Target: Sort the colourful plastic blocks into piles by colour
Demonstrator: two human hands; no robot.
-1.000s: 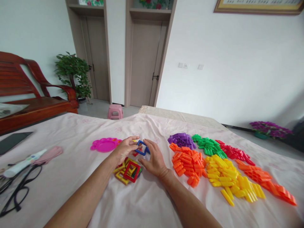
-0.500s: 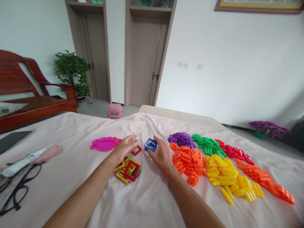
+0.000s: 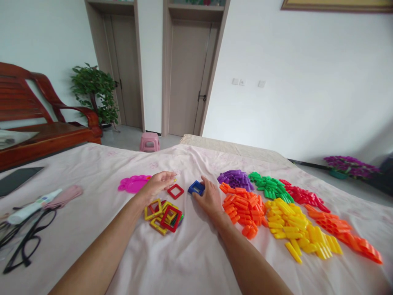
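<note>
Blue frames [image 3: 193, 191], stacked: now gripped by right hand [image 3: 210, 197] alone, apart from mixed heap [image 3: 164, 216]; left hand [image 3: 158, 183] loosely curled, hold unclear.

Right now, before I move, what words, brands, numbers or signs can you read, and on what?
None can be read.
White tube: coloured markings, too blurred to read.
Blue squares: no lettering shows.
Picture frame: only its lower edge is in view, no writing.

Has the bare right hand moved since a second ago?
Yes: the bare right hand has moved to the right, closer to the pile of purple plastic tubes.
</note>
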